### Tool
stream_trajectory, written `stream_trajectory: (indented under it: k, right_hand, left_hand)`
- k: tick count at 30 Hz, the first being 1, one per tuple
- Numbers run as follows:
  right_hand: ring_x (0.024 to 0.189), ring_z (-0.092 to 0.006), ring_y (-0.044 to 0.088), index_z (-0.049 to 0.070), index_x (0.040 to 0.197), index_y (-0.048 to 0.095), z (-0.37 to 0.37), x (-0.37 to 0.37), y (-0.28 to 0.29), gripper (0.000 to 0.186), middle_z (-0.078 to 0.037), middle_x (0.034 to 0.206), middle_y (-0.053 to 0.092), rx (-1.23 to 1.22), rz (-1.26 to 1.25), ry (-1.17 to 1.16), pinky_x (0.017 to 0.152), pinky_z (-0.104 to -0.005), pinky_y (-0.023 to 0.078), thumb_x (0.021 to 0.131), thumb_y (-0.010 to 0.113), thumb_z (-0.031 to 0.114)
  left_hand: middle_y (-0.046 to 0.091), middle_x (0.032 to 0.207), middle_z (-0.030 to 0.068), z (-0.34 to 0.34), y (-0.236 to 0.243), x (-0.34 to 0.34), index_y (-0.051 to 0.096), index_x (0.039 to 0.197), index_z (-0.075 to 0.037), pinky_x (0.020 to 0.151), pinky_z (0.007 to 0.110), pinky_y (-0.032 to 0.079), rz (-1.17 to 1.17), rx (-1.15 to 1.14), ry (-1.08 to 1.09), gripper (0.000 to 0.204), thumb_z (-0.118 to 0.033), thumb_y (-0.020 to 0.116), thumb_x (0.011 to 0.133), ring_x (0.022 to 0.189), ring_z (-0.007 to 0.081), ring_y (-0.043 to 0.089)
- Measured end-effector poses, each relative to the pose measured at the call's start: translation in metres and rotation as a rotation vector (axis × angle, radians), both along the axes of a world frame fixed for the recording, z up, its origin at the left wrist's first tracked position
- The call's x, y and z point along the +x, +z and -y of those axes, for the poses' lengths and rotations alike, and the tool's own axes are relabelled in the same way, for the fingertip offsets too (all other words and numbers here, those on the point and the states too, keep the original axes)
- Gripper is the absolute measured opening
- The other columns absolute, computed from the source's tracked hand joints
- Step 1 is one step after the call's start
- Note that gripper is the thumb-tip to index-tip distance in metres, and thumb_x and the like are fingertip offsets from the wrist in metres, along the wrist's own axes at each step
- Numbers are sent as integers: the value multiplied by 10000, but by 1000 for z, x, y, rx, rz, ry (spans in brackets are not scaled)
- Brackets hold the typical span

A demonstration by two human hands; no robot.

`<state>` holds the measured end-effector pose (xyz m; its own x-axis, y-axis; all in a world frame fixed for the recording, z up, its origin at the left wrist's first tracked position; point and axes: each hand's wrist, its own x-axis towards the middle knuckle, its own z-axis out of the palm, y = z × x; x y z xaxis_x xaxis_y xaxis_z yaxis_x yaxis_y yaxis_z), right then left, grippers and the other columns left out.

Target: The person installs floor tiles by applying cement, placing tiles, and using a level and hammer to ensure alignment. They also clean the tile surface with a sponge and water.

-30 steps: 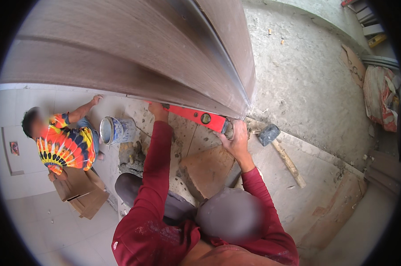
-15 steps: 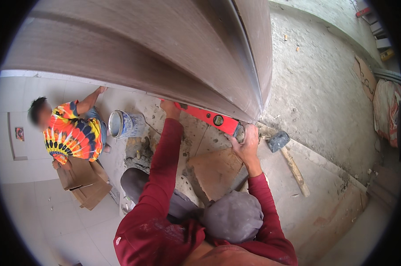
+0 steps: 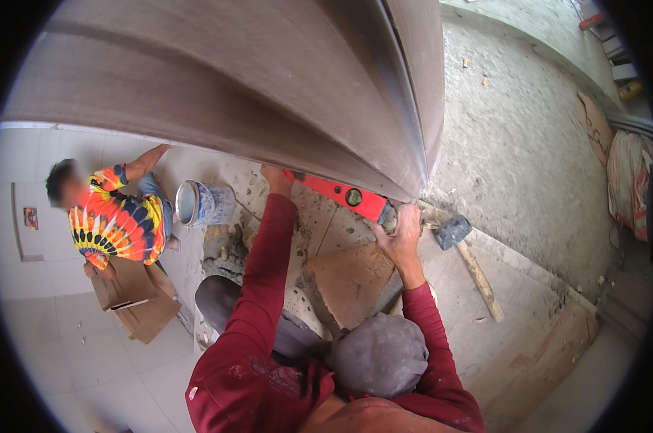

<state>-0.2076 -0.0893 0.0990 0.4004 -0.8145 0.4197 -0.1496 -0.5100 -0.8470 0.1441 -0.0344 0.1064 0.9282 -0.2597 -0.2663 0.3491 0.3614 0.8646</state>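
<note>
A red spirit level (image 3: pixel 351 198) with round vials lies low along the bottom edge of a large brown panel (image 3: pixel 218 94). My left hand (image 3: pixel 277 178) is closed at the level's left end, its fingers partly hidden by the panel. At the other end, my right hand (image 3: pixel 402 237) grips with thumb and fingers bent round the level's dark tip, close to the panel's lower corner. Just right of that hand lies a mallet (image 3: pixel 453 232) with a black head and wooden handle.
A co-worker in a bright patterned shirt (image 3: pixel 124 216) crouches at left, one arm reaching to the panel's edge. Nearby are a bucket (image 3: pixel 204 203), wet mortar (image 3: pixel 225 249) and cardboard (image 3: pixel 142 292). A brown board (image 3: pixel 351 281) lies before me; a sack (image 3: pixel 629 177) stands far right.
The panel's left side has shifted slightly toward me and now covers a bit more of the level's left end. Both my hands stay almost where they were.
</note>
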Motion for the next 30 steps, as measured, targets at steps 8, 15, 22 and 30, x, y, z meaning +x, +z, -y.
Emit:
stream_trajectory:
  k: [8, 15, 22, 30]
  right_hand:
    - [930, -393, 576, -23, 1078, 608, -4, 4, -3, 572, -187, 974, 599, 26, -29, 22, 872, -485, 439, 630, 908, 168]
    - [932, -398, 557, -11, 1084, 599, -2, 3, 1, 566, -178, 979, 580, 23, -14, 13, 868, -488, 435, 645, 903, 177]
    - [1044, -397, 580, -28, 1240, 602, -1, 0, 1, 644, -192, 1119, 623, 18, -27, 61, 921, -468, 437, 676, 865, 136]
    - [1062, -383, 577, -20, 1253, 584, -6, -10, -22, 619, -181, 1145, 635, 83, -131, 31, 943, -470, 417, 736, 853, 188]
  left_hand:
    - [698, 1068, 133, -7, 1, 4, 589, 1209, 17, 713, 429, 621, -8, -3, 8, 283, -181, 651, 1015, 877, 274, 712]
    - [697, 1060, 131, 2, -5, 4, 587, 1199, 11, 706, 429, 619, -10, 1, -20, 271, -180, 648, 1017, 868, 272, 709]
    - [695, 1051, 128, 10, -17, 14, 585, 1189, 6, 698, 429, 618, 6, 74, -30, 259, -179, 646, 1018, 858, 271, 707]
    - [692, 1042, 126, 17, -30, 9, 583, 1178, -1, 689, 429, 616, 26, 115, -40, 245, -178, 643, 1020, 848, 269, 705]
